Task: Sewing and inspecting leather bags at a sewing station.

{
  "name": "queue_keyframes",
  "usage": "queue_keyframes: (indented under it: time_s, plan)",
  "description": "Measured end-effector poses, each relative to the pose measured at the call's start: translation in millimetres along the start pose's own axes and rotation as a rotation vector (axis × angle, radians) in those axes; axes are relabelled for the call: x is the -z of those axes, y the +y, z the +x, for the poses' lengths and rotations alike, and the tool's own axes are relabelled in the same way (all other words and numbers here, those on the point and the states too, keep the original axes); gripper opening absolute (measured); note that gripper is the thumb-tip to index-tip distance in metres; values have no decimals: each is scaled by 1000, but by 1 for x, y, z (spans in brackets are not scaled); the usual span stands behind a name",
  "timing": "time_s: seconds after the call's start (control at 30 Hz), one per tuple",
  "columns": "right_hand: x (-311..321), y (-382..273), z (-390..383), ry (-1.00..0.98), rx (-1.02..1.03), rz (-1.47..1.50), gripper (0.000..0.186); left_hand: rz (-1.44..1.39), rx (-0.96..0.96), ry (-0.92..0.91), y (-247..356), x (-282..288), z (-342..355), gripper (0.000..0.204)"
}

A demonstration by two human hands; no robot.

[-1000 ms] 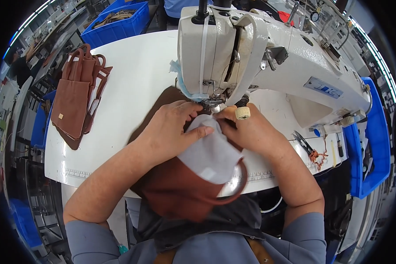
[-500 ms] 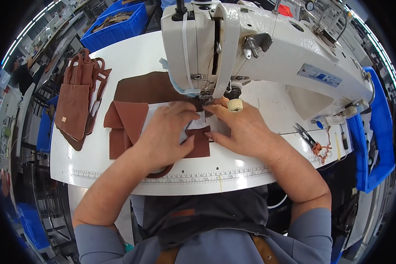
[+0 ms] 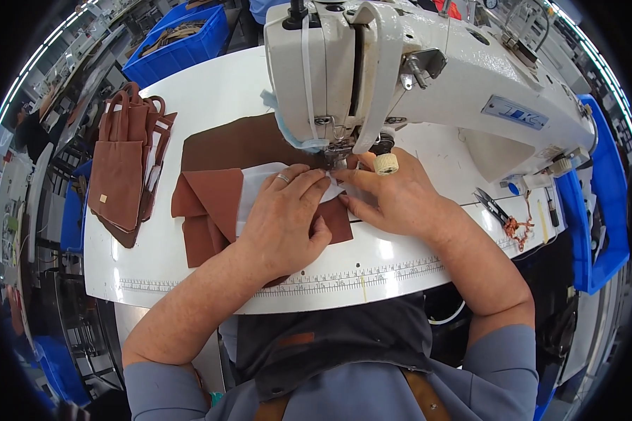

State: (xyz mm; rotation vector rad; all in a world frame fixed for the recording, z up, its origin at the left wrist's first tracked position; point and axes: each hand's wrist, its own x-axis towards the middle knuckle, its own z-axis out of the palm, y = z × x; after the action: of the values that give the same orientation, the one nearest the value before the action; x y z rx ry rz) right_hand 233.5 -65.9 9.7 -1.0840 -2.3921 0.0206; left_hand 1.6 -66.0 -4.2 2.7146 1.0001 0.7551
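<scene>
My left hand (image 3: 281, 217), a ring on one finger, lies over a white lining (image 3: 256, 184), fingers stretched flat and thumb apart. The lining rests on reddish-brown leather-like panels (image 3: 211, 200), one corner folded over. Close by the presser foot (image 3: 339, 158) of a white sewing machine (image 3: 358, 84), my right hand (image 3: 400, 196) has thumb and forefinger curled around the lining's edge. Both hands' fingertips nearly meet at the foot. Behind the work is a dark brown piece (image 3: 232, 144). The needle point is hidden.
Brown bag pieces with handles (image 3: 119, 179) lie stacked at the left. Thread snips (image 3: 491, 205) and tangled orange-brown thread (image 3: 518, 231) lie on the right. A ruler scale (image 3: 330, 278) follows the table's front edge. Blue bins stand at back left (image 3: 179, 56) and far right (image 3: 611, 217).
The whole view has shifted slightly. The panels lie turned a little, and my left fingers have come closer to the presser foot. My right thumb has drawn nearer to its forefinger.
</scene>
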Motion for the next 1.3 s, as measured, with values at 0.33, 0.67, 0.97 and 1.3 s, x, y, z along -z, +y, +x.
queue_keyframes:
  time_s: [0.33, 0.67, 0.97, 1.3]
  plan:
    - [-14, 8, 3, 70, -16, 8, 29, -95, 49, -34, -18, 4, 20, 43]
    - [-29, 22, 7, 39, -154, 184, 26, -85, 25, 57, -23, -2, 26, 20]
    - [-27, 26, 11, 119, 6, 21, 18, -178, 59, 37, -27, 2, 26, 15]
    - [-16, 22, 7, 147, 156, -108, 8, -92, -75, 7, -35, 7, 27, 21]
